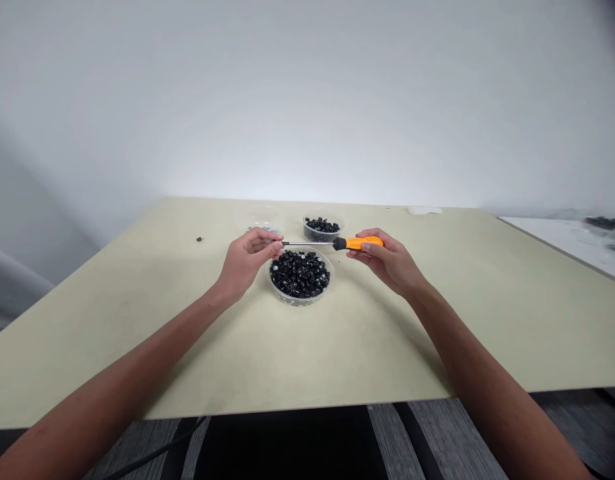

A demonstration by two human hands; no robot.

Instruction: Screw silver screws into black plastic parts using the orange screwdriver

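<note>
My right hand [384, 257] grips the orange and black handle of a screwdriver [364, 243], held level above the table with its shaft pointing left. At the shaft's tip, my left hand [250, 257] is pinched, its thumb and fingers around a small dark piece that is mostly hidden. Just below the shaft stands a round clear bowl [300, 301] full of small black parts [300, 273], some with silvery bits. Behind it is a second clear bowl [321, 235] with more black parts. A third clear container [260, 219] with small silvery pieces is partly behind my left hand.
One small black part [200, 239] lies on the pale table [137, 300] at the left. A white item [424, 211] rests near the back edge. At the far right, a white surface [557, 243] holds dark items. A dark chair is below the front edge.
</note>
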